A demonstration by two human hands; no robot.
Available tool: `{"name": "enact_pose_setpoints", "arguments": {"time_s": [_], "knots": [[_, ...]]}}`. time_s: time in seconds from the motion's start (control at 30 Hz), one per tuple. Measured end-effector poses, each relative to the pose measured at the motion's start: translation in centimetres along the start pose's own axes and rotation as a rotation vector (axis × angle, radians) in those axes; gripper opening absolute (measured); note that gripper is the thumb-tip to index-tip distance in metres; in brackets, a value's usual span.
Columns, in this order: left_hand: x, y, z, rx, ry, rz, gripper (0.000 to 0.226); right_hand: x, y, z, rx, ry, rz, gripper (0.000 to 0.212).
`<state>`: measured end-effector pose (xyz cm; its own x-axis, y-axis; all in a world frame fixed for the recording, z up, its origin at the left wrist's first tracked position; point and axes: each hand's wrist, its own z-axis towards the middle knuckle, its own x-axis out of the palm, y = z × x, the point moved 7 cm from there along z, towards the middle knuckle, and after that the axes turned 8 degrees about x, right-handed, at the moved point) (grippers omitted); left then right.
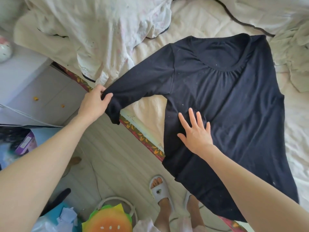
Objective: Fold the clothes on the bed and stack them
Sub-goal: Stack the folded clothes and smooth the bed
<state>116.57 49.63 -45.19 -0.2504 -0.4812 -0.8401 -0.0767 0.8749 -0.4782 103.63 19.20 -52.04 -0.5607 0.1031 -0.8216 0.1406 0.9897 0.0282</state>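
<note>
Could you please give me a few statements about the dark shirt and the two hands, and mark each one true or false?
1. The left hand grips the sleeve of the dark shirt. True.
2. The right hand is curled into a fist. False: it lies flat on the shirt, fingers spread.
3. The shirt is already folded into a square. False: it lies spread out.
4. The shirt's hem hangs over the bed edge. True.

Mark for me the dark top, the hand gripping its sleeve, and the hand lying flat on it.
dark long-sleeved top point(234, 101), head view, middle of the chest panel.
left hand point(95, 104), head view, back of the hand, gripping the sleeve end.
right hand point(197, 133), head view, back of the hand, fingers spread flat.
</note>
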Motion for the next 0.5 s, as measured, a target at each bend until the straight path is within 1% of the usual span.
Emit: {"name": "enact_pose_setpoints", "arguments": {"time_s": [0.07,0.13,0.2,0.27,0.37,0.43,0.5], "knots": [[-1.5,-1.2,-1.5,0.071,-0.066,0.031,0.022,-0.4,-0.1,-0.1,-0.010,0.034,0.024,0.072],[-3.4,-2.8,-2.8,0.115,-0.153,0.037,0.024,-1.3,-0.1,-0.6,-0.033,0.044,0.071,0.068],[-4.9,-5.1,-3.9,0.121,-0.228,0.003,0.025,-2.4,-0.4,-1.7,-0.053,0.014,0.144,0.065],[-5.4,-8.5,-4.8,0.131,-0.241,-0.054,0.022,-3.5,-1.4,-3.4,-0.047,-0.022,0.249,0.062],[-3.9,-15.7,-6.5,0.212,-0.160,-0.123,0.021,-4.3,-3.9,-6.6,-0.022,-0.048,0.375,0.061],[-1.5,-20.8,-7.6,0.258,-0.088,-0.175,0.022,-4.1,-6.3,-8.5,0.005,-0.052,0.393,0.061],[2.2,-25.7,-8.8,0.317,0.043,-0.229,0.026,-3.5,-9.2,-9.9,0.050,-0.058,0.370,0.060]]}}
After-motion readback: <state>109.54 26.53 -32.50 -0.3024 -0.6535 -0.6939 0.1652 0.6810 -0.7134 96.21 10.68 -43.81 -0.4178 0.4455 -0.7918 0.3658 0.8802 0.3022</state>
